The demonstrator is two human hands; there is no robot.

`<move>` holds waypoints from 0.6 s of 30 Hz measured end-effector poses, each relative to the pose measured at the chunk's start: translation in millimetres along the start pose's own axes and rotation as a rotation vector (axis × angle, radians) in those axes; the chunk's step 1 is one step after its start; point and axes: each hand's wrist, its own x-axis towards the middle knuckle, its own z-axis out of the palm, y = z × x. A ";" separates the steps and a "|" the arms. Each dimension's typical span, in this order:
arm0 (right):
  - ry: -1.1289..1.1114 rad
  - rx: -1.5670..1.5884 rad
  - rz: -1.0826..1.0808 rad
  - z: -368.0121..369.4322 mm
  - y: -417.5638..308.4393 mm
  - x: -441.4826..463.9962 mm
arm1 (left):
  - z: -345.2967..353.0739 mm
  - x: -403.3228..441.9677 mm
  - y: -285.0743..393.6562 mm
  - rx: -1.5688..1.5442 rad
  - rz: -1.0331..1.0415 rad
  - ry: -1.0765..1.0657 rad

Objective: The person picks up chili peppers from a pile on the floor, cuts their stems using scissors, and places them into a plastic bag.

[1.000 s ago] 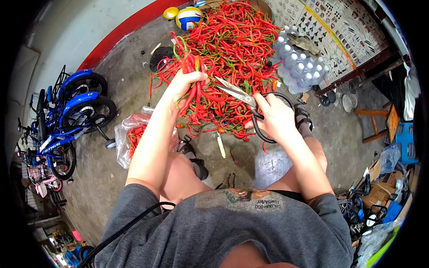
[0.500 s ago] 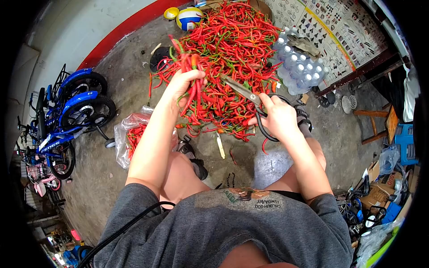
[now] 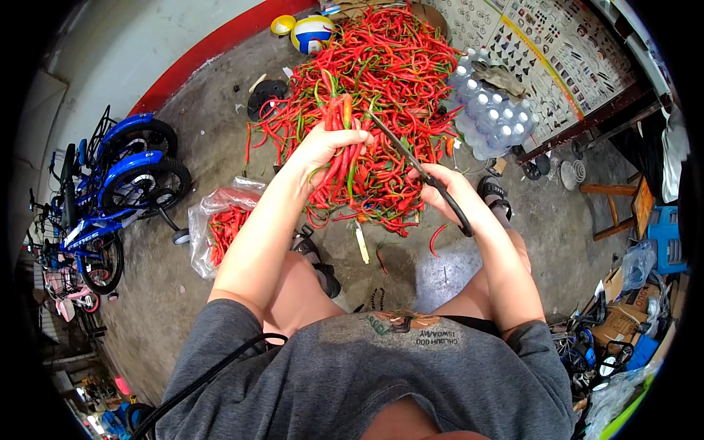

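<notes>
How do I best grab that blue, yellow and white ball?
I'd cup its round sides with both palms, as the ball shows no handle. Come from its near left, over bare floor, since chillies crowd its right.

I saw the left hand clutching a bunch of red chilies over the heap on the floor, while the right hand held scissors, their tips near the bunch's stems.

I'm in what looks like a bicycle shop or workshop: blue bikes beside me, a chart of bike parts ahead.
</notes>
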 end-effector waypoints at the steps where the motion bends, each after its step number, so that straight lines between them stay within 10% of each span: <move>1: 0.052 -0.115 -0.067 -0.1 1.5 -0.2 | 0.1 -0.3 1.2 0.001 0.000 -0.001; 18: 0.107 -0.348 0.096 0.0 -20.9 -7.6 | -12.1 4.6 -0.7 0.354 0.050 -0.068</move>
